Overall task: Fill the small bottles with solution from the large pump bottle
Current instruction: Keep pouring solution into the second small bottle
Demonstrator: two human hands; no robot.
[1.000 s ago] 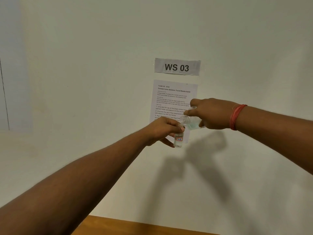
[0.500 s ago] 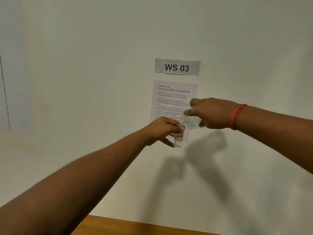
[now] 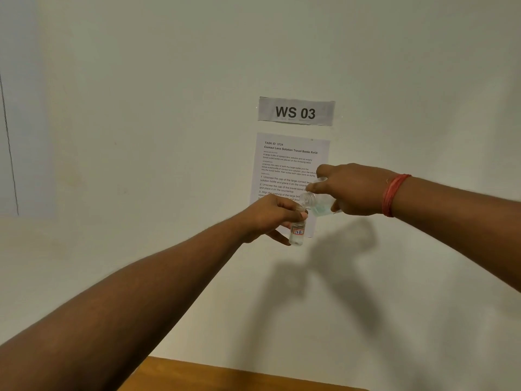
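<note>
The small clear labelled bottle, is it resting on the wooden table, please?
No, the left hand holds the small clear labelled bottle in the air, above the wooden table.

The small bottle (image 3: 298, 234) is clear, its white label edged in red with dark handwriting; the large bottle (image 3: 321, 205) is clear, holding pale blue-green liquid; a red thread band (image 3: 392, 193) circles the right wrist; the sign (image 3: 296, 111) is grey with black letters; the near table edge (image 3: 225, 375) is orange-brown wood.

Wall (image 3: 141, 136) close behind; open air below the hands.
</note>
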